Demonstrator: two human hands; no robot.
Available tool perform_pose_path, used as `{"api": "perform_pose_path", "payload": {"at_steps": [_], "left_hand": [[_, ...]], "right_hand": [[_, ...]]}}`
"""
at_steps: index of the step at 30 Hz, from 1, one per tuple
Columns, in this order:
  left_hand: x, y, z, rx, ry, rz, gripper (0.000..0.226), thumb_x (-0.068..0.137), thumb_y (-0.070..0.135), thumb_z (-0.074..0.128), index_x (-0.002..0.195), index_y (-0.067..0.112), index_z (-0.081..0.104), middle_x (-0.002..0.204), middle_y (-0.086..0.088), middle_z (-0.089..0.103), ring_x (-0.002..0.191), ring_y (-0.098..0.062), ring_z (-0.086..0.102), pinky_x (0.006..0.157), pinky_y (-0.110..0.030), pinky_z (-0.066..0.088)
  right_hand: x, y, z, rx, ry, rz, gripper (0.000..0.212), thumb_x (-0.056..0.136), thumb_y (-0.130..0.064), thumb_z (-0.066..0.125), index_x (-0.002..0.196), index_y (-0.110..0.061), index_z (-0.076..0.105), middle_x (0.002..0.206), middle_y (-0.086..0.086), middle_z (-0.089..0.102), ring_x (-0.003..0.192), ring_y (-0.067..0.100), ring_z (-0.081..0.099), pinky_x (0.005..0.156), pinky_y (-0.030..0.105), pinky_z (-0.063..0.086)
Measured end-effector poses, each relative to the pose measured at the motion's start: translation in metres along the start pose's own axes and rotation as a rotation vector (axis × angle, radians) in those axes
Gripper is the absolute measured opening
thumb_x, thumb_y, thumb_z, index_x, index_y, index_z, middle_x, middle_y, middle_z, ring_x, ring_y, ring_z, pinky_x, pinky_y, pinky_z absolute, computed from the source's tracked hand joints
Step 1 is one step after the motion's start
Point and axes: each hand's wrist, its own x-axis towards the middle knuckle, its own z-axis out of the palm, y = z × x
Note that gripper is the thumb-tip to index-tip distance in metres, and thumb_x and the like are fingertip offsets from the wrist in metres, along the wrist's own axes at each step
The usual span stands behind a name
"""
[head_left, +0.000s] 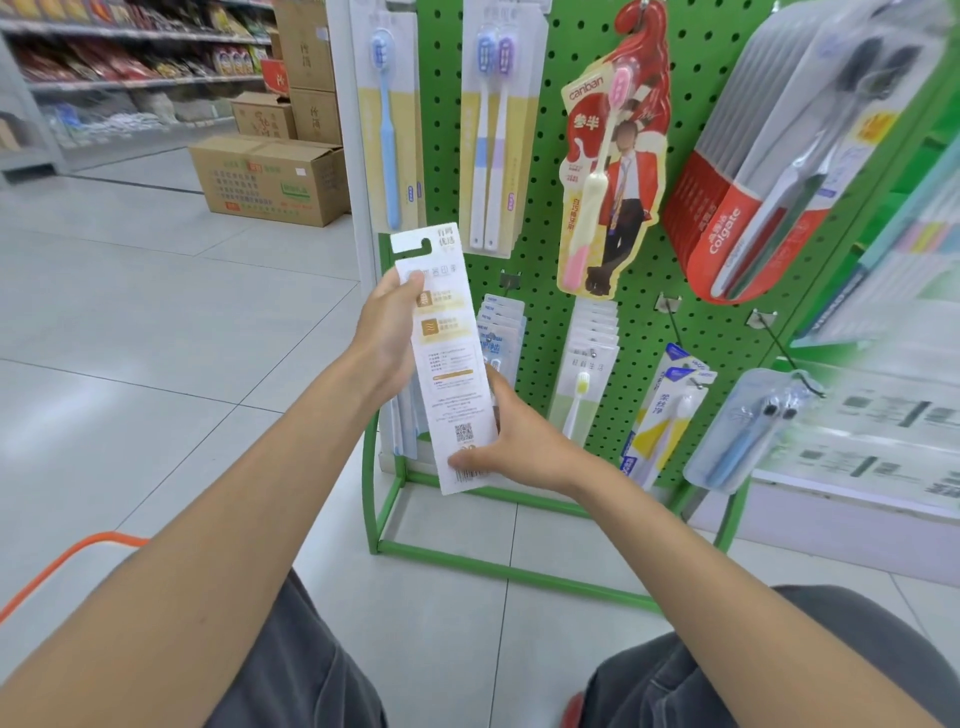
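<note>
A long white toothbrush pack (448, 358) stands upright in front of the green pegboard rack (644, 291), its printed back with a QR code and barcode facing me. My left hand (387, 338) grips its upper left edge, thumb on the card near the top. My right hand (519, 441) holds the lower end, thumb pressed just above the barcode and fingers behind the pack. More packs hang behind the held one, partly hidden by it.
The rack carries hanging toothbrush packs: a blue one (387, 130), a twin pack (493, 135), a red canban card (613, 156), a Colgate pack (753, 208). Bare hooks (670, 312) jut out mid-rack. Cardboard boxes (270, 176) stand on the tiled floor at left. An orange basket rim (67, 561) sits low left.
</note>
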Motion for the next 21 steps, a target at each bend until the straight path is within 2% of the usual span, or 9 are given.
{"api": "perform_pose_path", "payload": {"at_steps": [3, 6, 7, 8, 10, 11, 14, 18, 21], "left_hand": [[-0.004, -0.003, 0.004, -0.009, -0.094, -0.031, 0.026, 0.106, 0.019, 0.037, 0.121, 0.014, 0.057, 0.111, -0.008, 0.07, 0.101, -0.026, 0.067, 0.088, -0.044, 0.055], [-0.006, -0.006, 0.008, 0.019, -0.183, -0.064, 0.027, 0.107, 0.022, 0.035, 0.118, 0.015, 0.059, 0.106, -0.007, 0.071, 0.097, -0.024, 0.069, 0.083, -0.041, 0.056], [-0.006, -0.008, 0.008, 0.036, -0.209, -0.076, 0.028, 0.107, 0.023, 0.035, 0.117, 0.015, 0.059, 0.106, -0.008, 0.072, 0.098, -0.024, 0.069, 0.084, -0.042, 0.056], [-0.006, -0.009, 0.009, 0.056, -0.23, -0.095, 0.029, 0.107, 0.025, 0.035, 0.118, 0.015, 0.059, 0.107, -0.008, 0.072, 0.1, -0.025, 0.069, 0.085, -0.044, 0.055], [-0.007, -0.013, 0.009, 0.101, -0.282, -0.15, 0.033, 0.107, 0.029, 0.034, 0.123, 0.014, 0.058, 0.113, -0.01, 0.072, 0.105, -0.028, 0.068, 0.087, -0.047, 0.055], [-0.008, -0.015, 0.009, 0.123, -0.311, -0.179, 0.035, 0.107, 0.031, 0.034, 0.127, 0.014, 0.057, 0.118, -0.011, 0.07, 0.108, -0.03, 0.067, 0.088, -0.048, 0.055], [-0.01, -0.02, 0.009, 0.182, -0.385, -0.232, 0.039, 0.107, 0.034, 0.032, 0.134, 0.016, 0.053, 0.125, -0.013, 0.067, 0.114, -0.033, 0.064, 0.091, -0.048, 0.054], [-0.011, -0.021, 0.01, 0.232, -0.397, -0.242, 0.04, 0.106, 0.037, 0.033, 0.13, 0.017, 0.057, 0.121, -0.013, 0.068, 0.109, -0.029, 0.066, 0.091, -0.045, 0.053], [-0.012, -0.021, 0.01, 0.248, -0.39, -0.236, 0.037, 0.106, 0.039, 0.033, 0.124, 0.021, 0.06, 0.114, -0.009, 0.072, 0.105, -0.025, 0.067, 0.09, -0.044, 0.053]], "right_hand": [[0.001, -0.001, -0.003, 0.044, 0.009, 0.036, 0.112, 0.077, -0.011, 0.08, 0.154, -0.034, 0.002, 0.117, -0.018, 0.059, 0.096, -0.011, 0.059, 0.086, 0.019, 0.049], [0.007, -0.002, -0.008, 0.075, 0.052, 0.031, 0.115, 0.076, -0.009, 0.081, 0.155, -0.032, 0.0, 0.124, -0.009, 0.057, 0.092, -0.014, 0.057, 0.074, 0.008, 0.048], [0.01, -0.003, -0.011, 0.1, 0.081, 0.034, 0.114, 0.077, -0.01, 0.081, 0.155, -0.032, 0.001, 0.128, -0.005, 0.056, 0.097, -0.009, 0.059, 0.078, 0.012, 0.05], [0.012, -0.004, -0.014, 0.137, 0.121, 0.04, 0.112, 0.077, -0.012, 0.081, 0.155, -0.033, 0.003, 0.13, -0.001, 0.056, 0.103, -0.001, 0.061, 0.086, 0.022, 0.053], [0.015, -0.007, -0.023, 0.204, 0.213, 0.042, 0.105, 0.077, -0.015, 0.08, 0.154, -0.033, 0.011, 0.13, 0.002, 0.057, 0.109, 0.013, 0.062, 0.099, 0.04, 0.05], [0.016, -0.009, -0.029, 0.229, 0.26, 0.038, 0.099, 0.078, -0.015, 0.078, 0.153, -0.032, 0.016, 0.129, 0.002, 0.058, 0.111, 0.014, 0.062, 0.101, 0.043, 0.049], [0.014, -0.017, -0.044, 0.307, 0.364, 0.005, 0.076, 0.082, -0.009, 0.073, 0.146, -0.027, 0.034, 0.123, 0.002, 0.062, 0.111, 0.017, 0.063, 0.1, 0.044, 0.049], [0.01, -0.026, -0.049, 0.293, 0.419, -0.046, 0.03, 0.091, -0.007, 0.062, 0.117, -0.021, 0.064, 0.113, -0.003, 0.071, 0.107, 0.017, 0.066, 0.097, 0.038, 0.052], [0.011, -0.028, -0.046, 0.337, 0.482, -0.054, 0.019, 0.096, -0.013, 0.057, 0.104, -0.022, 0.07, 0.106, -0.003, 0.074, 0.104, 0.021, 0.068, 0.095, 0.038, 0.053]]}}
